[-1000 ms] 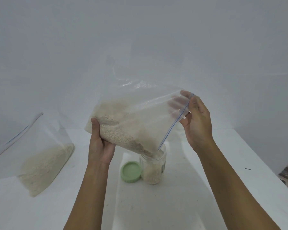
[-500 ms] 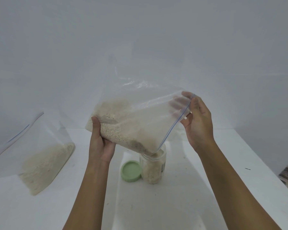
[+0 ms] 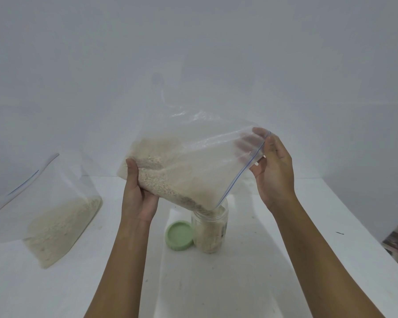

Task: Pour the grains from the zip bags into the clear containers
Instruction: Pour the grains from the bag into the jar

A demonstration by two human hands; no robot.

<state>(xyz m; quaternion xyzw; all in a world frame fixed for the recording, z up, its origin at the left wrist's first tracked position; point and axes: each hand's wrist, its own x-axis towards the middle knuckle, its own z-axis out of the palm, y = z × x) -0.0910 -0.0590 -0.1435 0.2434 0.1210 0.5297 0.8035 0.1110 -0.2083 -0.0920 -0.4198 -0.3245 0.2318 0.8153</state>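
White counter [image 3: 251,271] fills the lower frame beneath a pale grey wall [image 3: 193,53]. At centre a clear plastic zip bag of pale grains [image 3: 193,171] is tilted, its open lower corner at the mouth of a clear round jar [image 3: 213,232] that is partly filled. The left hand [image 3: 139,198] cups the bag's bottom, grip curled round it. The right hand [image 3: 274,171] has its grip pinching the blue-lined zip edge. A round green lid [image 3: 179,235] lies just left of the jar. A second clear zip bag of grains [image 3: 55,216] sits at lower left.
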